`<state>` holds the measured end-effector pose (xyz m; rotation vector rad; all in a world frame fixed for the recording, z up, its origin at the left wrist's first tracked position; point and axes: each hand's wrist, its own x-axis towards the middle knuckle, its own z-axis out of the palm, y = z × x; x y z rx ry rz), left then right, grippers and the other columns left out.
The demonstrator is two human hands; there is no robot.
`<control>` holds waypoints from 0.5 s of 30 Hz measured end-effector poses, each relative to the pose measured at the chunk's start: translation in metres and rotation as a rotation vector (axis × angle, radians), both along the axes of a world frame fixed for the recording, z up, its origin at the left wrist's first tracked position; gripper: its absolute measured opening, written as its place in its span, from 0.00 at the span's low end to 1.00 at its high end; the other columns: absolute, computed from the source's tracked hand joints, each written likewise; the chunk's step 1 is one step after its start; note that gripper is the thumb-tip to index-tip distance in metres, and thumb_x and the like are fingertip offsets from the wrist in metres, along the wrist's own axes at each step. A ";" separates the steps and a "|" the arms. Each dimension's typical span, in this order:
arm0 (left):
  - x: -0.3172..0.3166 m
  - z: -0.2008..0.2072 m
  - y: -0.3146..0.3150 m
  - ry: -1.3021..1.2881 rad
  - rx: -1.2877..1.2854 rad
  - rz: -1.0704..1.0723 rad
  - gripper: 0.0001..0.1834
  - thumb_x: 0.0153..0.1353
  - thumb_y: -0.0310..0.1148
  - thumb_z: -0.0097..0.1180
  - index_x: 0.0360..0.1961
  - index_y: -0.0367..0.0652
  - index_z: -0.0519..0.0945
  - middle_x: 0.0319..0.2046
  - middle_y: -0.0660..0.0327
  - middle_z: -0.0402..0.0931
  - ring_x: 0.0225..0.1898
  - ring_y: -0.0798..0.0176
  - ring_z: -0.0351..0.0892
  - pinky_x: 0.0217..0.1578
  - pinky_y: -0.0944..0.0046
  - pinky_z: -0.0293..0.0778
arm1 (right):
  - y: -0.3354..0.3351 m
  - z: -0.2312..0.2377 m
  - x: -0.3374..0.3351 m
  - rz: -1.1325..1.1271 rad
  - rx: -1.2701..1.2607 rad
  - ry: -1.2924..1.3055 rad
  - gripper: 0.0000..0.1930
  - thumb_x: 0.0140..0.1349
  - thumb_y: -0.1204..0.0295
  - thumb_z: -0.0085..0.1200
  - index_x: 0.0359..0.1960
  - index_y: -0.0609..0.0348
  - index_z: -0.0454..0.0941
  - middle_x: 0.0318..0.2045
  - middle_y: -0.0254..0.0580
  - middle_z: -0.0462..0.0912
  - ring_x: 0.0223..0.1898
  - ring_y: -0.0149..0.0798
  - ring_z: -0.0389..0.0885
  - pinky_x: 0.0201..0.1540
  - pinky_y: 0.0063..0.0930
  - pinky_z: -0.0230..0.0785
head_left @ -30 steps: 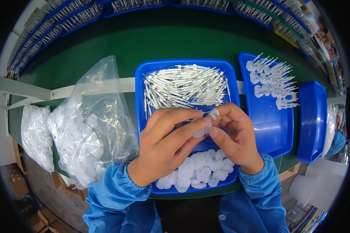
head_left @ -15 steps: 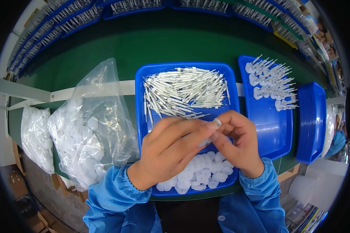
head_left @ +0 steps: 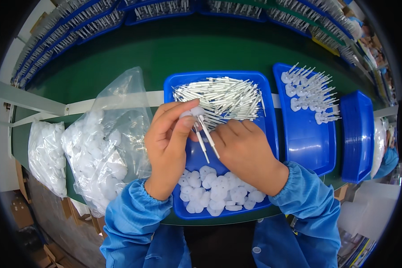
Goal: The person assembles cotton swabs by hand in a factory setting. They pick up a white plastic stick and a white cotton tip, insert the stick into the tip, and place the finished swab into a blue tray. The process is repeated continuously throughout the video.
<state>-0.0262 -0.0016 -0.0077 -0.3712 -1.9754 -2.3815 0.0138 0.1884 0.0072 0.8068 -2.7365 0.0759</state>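
My left hand (head_left: 166, 138) pinches a small white lobed plastic piece (head_left: 192, 111) between thumb and fingers, above the middle of a blue tray (head_left: 273, 120). Two thin white rods (head_left: 207, 137) stick out of the piece, slanting down and to the right. Close to those rods is my right hand (head_left: 250, 149), back upward, fingers bent; its fingertips are hidden, so what they grip cannot be made out. A heap of white rods (head_left: 230, 96) fills the tray's far half. Loose white lobed pieces (head_left: 219, 190) lie in its near part.
To the right, another blue tray (head_left: 310, 149) holds pieces with rods standing up (head_left: 310, 94). Beyond it is a stack of blue trays (head_left: 358, 138). Clear bags of white pieces (head_left: 94, 156) stand at left. Filled trays (head_left: 158, 11) line the green table's (head_left: 165, 49) far edge.
My hands have moved apart from their close grip. The left went up and left with the piece, whose two rods now show; the right turned palm down and moved slightly left.
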 end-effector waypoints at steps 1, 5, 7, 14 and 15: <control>0.000 -0.001 -0.001 -0.031 0.011 -0.011 0.14 0.80 0.25 0.60 0.61 0.34 0.87 0.52 0.58 0.80 0.43 0.70 0.83 0.41 0.72 0.82 | 0.003 -0.001 -0.002 -0.008 -0.006 0.020 0.07 0.56 0.71 0.62 0.36 0.54 0.83 0.32 0.35 0.80 0.39 0.40 0.82 0.42 0.36 0.75; 0.000 0.000 -0.002 -0.165 0.065 -0.130 0.16 0.81 0.27 0.60 0.64 0.35 0.86 0.51 0.59 0.80 0.43 0.73 0.82 0.40 0.72 0.81 | 0.019 0.001 -0.002 -0.075 -0.081 -0.014 0.07 0.55 0.73 0.65 0.35 0.55 0.83 0.33 0.37 0.82 0.39 0.43 0.84 0.43 0.40 0.76; -0.001 0.001 0.001 -0.153 0.032 -0.144 0.17 0.80 0.25 0.60 0.66 0.36 0.85 0.52 0.59 0.79 0.45 0.73 0.81 0.41 0.71 0.82 | 0.029 0.004 -0.002 -0.152 -0.264 -0.069 0.09 0.54 0.74 0.67 0.38 0.56 0.84 0.35 0.40 0.85 0.40 0.46 0.85 0.44 0.43 0.77; 0.003 -0.004 0.007 -0.066 -0.147 -0.218 0.24 0.75 0.16 0.59 0.69 0.41 0.85 0.53 0.58 0.82 0.48 0.70 0.83 0.44 0.72 0.85 | 0.047 0.013 0.008 -0.133 -0.822 -0.157 0.13 0.57 0.78 0.76 0.44 0.59 0.91 0.33 0.43 0.91 0.30 0.41 0.89 0.34 0.32 0.78; 0.002 -0.005 0.005 -0.049 -0.157 -0.228 0.23 0.74 0.16 0.60 0.68 0.41 0.85 0.53 0.58 0.83 0.48 0.69 0.84 0.45 0.72 0.85 | 0.043 0.013 0.012 -0.146 -0.811 -0.152 0.13 0.57 0.78 0.76 0.44 0.60 0.91 0.33 0.43 0.91 0.29 0.40 0.89 0.33 0.32 0.78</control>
